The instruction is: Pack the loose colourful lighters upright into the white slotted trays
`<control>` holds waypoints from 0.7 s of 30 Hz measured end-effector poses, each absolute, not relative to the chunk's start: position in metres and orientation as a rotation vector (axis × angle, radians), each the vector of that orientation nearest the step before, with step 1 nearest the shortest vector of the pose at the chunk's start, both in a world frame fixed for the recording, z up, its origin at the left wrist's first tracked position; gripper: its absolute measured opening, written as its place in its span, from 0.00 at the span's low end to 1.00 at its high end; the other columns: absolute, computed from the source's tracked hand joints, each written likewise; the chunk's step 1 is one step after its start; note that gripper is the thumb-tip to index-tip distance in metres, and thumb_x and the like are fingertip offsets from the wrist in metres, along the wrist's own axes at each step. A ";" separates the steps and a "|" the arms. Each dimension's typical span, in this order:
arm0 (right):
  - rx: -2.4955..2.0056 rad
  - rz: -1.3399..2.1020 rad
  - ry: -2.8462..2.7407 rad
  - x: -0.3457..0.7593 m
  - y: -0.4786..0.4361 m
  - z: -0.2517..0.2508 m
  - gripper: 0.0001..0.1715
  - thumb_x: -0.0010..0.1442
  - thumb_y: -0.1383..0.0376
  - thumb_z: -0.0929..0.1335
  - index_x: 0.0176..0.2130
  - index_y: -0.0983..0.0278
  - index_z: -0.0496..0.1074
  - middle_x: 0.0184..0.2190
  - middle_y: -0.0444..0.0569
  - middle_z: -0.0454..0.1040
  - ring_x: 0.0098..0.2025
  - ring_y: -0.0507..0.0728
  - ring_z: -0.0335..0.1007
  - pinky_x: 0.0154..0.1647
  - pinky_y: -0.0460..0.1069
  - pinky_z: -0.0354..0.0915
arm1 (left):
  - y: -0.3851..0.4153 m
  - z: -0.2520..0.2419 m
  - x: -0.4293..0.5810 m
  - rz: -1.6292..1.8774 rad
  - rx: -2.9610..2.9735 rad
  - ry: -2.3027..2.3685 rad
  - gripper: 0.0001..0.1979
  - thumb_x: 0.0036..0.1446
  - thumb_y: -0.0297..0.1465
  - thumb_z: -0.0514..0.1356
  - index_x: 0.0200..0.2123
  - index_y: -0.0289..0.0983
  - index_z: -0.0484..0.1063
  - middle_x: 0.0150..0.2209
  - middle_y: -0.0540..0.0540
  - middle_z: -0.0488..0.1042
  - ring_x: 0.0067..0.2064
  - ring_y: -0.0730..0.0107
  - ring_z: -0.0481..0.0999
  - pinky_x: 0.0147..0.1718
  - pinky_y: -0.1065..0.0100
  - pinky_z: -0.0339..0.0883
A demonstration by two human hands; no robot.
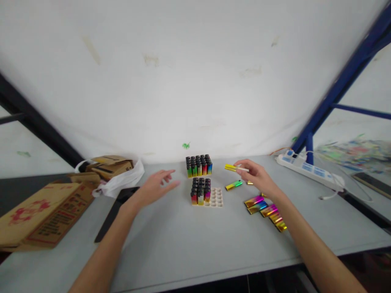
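My right hand (255,175) pinches a shiny yellow lighter (231,167) above the table, right of the standing lighters. To the left, my left hand (157,185) hovers with its fingers apart and holds nothing. Between the hands, a white tray (218,197) with round holes carries several upright colourful lighters (200,191) with black tops; its right columns of holes are bare. Behind it stands a tight block of similar lighters (199,167). A green-yellow lighter (233,185) lies below my right hand, and a pile of metallic lighters (264,209) lies beside my right forearm.
A cardboard box (45,211) and a white plastic bag (130,177) with flattened cardboard lie at the left, near a black flat object (114,211). At the right are a white power strip (310,169) with cables and a phone-like dark slab (372,183). A white wall (195,81) rises behind.
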State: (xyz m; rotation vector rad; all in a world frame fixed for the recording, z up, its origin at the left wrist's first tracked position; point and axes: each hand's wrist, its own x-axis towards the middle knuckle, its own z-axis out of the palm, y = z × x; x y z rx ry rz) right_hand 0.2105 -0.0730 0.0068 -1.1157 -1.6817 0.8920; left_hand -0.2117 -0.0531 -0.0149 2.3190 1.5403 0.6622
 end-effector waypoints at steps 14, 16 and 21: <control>-1.092 0.847 -1.531 0.169 -0.058 -0.038 0.38 0.68 0.31 0.64 0.34 0.61 0.76 0.27 0.45 0.70 0.32 0.57 0.66 0.35 0.50 0.65 | -0.112 -0.063 -0.291 0.484 2.329 2.467 0.29 0.67 0.49 0.51 0.56 0.36 0.77 0.54 0.31 0.77 0.58 0.36 0.76 0.58 0.41 0.72; -1.107 0.827 -1.582 0.165 -0.062 -0.039 0.38 0.69 0.32 0.63 0.34 0.61 0.76 0.27 0.45 0.70 0.32 0.57 0.65 0.34 0.50 0.63 | -0.113 -0.063 -0.289 0.489 2.316 2.473 0.28 0.67 0.48 0.51 0.55 0.36 0.77 0.54 0.30 0.77 0.57 0.35 0.76 0.56 0.40 0.73; -1.098 0.809 -1.638 0.162 -0.068 -0.034 0.36 0.72 0.35 0.62 0.34 0.60 0.76 0.29 0.47 0.72 0.33 0.58 0.67 0.35 0.51 0.63 | -0.099 -0.055 -0.284 0.530 2.354 2.421 0.24 0.67 0.46 0.52 0.52 0.38 0.78 0.52 0.33 0.78 0.56 0.39 0.77 0.58 0.42 0.72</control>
